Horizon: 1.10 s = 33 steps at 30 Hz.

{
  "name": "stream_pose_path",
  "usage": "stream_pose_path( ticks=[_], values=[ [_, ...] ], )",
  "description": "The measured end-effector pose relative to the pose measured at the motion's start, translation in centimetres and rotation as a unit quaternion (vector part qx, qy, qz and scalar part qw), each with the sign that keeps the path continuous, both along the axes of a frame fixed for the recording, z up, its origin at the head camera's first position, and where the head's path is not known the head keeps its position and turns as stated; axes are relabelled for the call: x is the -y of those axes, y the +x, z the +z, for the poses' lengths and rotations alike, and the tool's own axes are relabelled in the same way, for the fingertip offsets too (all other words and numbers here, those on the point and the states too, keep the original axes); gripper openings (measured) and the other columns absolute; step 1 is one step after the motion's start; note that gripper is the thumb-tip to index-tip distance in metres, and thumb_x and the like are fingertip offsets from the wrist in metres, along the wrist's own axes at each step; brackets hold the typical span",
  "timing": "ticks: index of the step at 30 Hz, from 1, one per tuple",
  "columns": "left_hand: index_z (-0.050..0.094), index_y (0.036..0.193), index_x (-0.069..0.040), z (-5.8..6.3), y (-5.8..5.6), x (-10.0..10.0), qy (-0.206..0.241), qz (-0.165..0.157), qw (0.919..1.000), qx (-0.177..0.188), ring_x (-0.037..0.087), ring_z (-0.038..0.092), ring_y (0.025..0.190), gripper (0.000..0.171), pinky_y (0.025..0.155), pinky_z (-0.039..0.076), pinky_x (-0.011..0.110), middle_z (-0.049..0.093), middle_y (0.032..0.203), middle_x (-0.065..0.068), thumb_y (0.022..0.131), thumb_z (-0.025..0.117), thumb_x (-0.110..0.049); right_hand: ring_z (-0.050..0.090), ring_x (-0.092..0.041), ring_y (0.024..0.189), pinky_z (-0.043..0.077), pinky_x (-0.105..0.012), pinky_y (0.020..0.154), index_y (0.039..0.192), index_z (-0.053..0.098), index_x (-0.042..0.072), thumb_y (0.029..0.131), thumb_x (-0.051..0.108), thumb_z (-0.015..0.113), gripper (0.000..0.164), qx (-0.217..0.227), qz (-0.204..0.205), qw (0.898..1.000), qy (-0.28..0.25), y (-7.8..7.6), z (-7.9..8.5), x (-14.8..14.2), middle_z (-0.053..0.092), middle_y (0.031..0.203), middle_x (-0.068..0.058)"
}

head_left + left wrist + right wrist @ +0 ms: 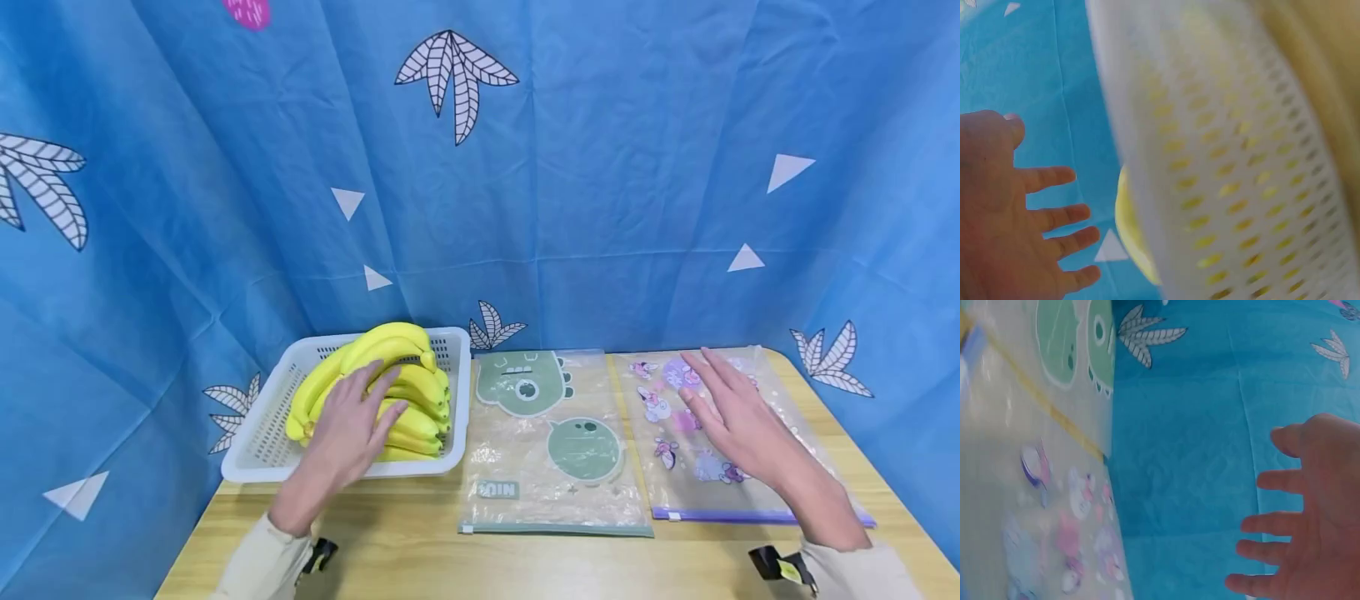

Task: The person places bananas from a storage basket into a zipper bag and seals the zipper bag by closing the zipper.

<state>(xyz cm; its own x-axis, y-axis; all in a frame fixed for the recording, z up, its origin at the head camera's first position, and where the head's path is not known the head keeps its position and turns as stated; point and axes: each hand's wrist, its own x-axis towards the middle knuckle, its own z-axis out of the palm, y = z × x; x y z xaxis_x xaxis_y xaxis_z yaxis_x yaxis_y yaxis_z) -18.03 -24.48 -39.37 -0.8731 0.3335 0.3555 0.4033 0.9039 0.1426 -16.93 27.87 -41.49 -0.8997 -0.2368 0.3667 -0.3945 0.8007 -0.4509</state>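
Note:
Bunches of yellow bananas (393, 342) lie in a white plastic basket (258, 462) on the left of the table. Above the basket's front part hovers my left hand (347, 429), fingers spread and holding nothing; the left wrist view shows this hand (1035, 219) apart from the basket's slotted wall (1210, 162). My right hand (738, 417) is raised over a clear zip bag with purple slider edge (750, 516), its fingers extended. The right wrist view has that hand (1310, 519) with nothing in it. Left of this bag lies a clear bag with green dinosaur print (585, 450).
Both bags lie flat, side by side, on the light wooden table (405, 542). A blue curtain (600, 183) with leaf and triangle prints hangs behind and at both sides, close to the basket and the bags' far edges.

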Motion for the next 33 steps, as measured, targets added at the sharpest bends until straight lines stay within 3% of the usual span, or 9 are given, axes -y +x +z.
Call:
stream_pose_path(
  ticks=[5, 9, 14, 17, 19, 27, 31, 33],
  values=[
    [0.058, 0.14, -0.011, -2.1, 2.0, -1.5, 0.019, -0.012, 0.9995, -0.022, 0.041, 0.041, 0.137, 0.047, 0.105, 0.038, 0.064, 0.043, 0.151, 0.02, 0.107, 0.05, -0.043, 0.027, -0.061, 0.141, 0.023, -0.079, 0.106, 0.159, 0.035, 0.007, 0.11, 0.029, 0.049, 0.055, 0.051, 0.03, 0.998, -0.038, 0.9, -0.6, 0.8, 0.028, 0.159, -0.034],
    [0.062, 0.128, -0.014, -3.8, 2.8, -2.4, 0.028, -0.015, 0.9993, -0.021, 0.034, 0.047, 0.121, 0.037, 0.093, 0.044, 0.053, 0.05, 0.134, 0.015, 0.105, 0.055, -0.041, 0.029, -0.058, 0.142, 0.025, -0.077, 0.107, 0.156, 0.039, 0.004, 0.11, 0.026, 0.047, 0.052, 0.079, 0.055, 0.994, -0.058, 1.4, -1.1, 1.5, 0.032, 0.158, -0.033],
    [0.064, 0.112, -0.017, -5.2, 3.4, -2.9, 0.016, -0.001, 0.9995, -0.026, 0.027, 0.052, 0.107, 0.025, 0.084, 0.045, 0.045, 0.055, 0.122, 0.007, 0.101, 0.064, -0.039, 0.05, -0.051, 0.129, 0.034, -0.073, 0.104, 0.146, 0.05, 0.0, 0.107, 0.018, 0.055, 0.044, 0.069, 0.08, 0.994, -0.041, 1.8, -2.2, 3.1, 0.046, 0.149, -0.03],
    [0.066, 0.109, -0.019, -5.8, 3.6, -3.1, -0.001, 0.01, 0.9992, -0.039, 0.026, 0.053, 0.106, 0.023, 0.085, 0.045, 0.046, 0.057, 0.119, 0.004, 0.102, 0.063, -0.041, 0.06, -0.046, 0.118, 0.045, -0.066, 0.099, 0.136, 0.059, 0.0, 0.1, 0.011, 0.064, 0.038, 0.062, 0.097, 0.993, -0.02, 2.0, -3.0, 4.1, 0.057, 0.138, -0.028],
    [0.067, 0.108, -0.02, -6.2, 3.7, -3.3, -0.016, 0.016, 0.9986, -0.047, 0.024, 0.054, 0.105, 0.023, 0.086, 0.045, 0.048, 0.058, 0.115, 0.002, 0.104, 0.059, -0.041, 0.058, -0.049, 0.12, 0.049, -0.064, 0.096, 0.131, 0.062, 0.001, 0.097, 0.011, 0.069, 0.036, 0.077, 0.111, 0.991, -0.008, 2.2, -3.5, 4.9, 0.058, 0.135, -0.028],
    [0.072, 0.099, -0.021, -7.2, 3.7, -3.0, -0.058, 0.012, 0.9963, -0.062, 0.023, 0.058, 0.101, 0.028, 0.082, 0.043, 0.043, 0.065, 0.104, 0.0, 0.103, 0.056, -0.044, 0.055, -0.052, 0.12, 0.047, -0.069, 0.094, 0.112, 0.065, 0.017, 0.084, 0.032, 0.085, 0.038, 0.21, 0.173, 0.962, 0.017, 3.1, -5.2, 8.0, 0.056, 0.135, -0.028],
    [0.071, 0.093, -0.022, -7.3, 3.3, -3.1, -0.064, 0.013, 0.9958, -0.065, 0.022, 0.058, 0.095, 0.028, 0.08, 0.043, 0.041, 0.065, 0.097, -0.002, 0.104, 0.056, -0.044, 0.045, -0.062, 0.127, 0.041, -0.076, 0.095, 0.108, 0.062, 0.023, 0.072, 0.032, 0.092, 0.048, 0.257, 0.154, 0.954, 0.025, 3.7, -5.4, 8.8, 0.045, 0.143, -0.039],
    [0.069, 0.088, -0.023, -7.4, 3.0, -3.1, -0.058, 0.007, 0.9955, -0.074, 0.02, 0.058, 0.087, 0.03, 0.076, 0.044, 0.038, 0.064, 0.09, -0.004, 0.104, 0.055, -0.044, 0.042, -0.061, 0.129, 0.042, -0.076, 0.094, 0.107, 0.06, 0.025, 0.069, 0.03, 0.094, 0.051, 0.273, 0.14, 0.951, 0.03, 3.9, -5.6, 9.2, 0.043, 0.145, -0.038]
  ],
)
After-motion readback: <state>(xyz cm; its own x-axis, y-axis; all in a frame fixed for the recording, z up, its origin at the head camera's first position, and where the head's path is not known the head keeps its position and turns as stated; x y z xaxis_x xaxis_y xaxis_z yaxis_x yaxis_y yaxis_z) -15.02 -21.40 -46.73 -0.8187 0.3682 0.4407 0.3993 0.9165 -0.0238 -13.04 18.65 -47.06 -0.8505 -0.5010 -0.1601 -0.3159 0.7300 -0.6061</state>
